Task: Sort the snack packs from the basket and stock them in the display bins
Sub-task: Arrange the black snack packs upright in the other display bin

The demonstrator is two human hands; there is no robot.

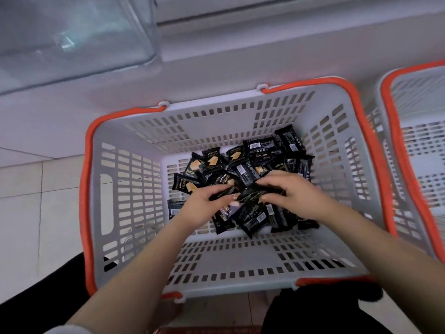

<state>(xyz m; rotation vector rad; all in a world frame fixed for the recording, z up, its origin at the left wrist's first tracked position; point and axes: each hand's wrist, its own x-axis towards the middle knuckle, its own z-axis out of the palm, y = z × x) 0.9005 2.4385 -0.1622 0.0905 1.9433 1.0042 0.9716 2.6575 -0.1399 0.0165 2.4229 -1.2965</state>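
1. Both hands reach down into the grey slotted plastic basket with orange rim [134, 201].
2. The left hand [202, 208] has its fingers curled round a small black foil snack pack [218, 195].
3. The right hand [296, 196] pinches another black pack [250, 196] between the two hands.
4. The pile of black snack packs [240, 165] lies on the basket floor, beyond and beneath the fingers.
5. A second grey basket [414, 145] stands right of the right hand.

Both bare forearms reaching forward and down, converging toward the middle. Left hand [201, 205] palm down, fingers curled, pinching a dark snack pack [250, 196] at its left end. Right hand [295, 196] palm down opposite, fingers bent over the same pack's right end, thumb tucked beneath. Fingertips of the two hands nearly meeting.
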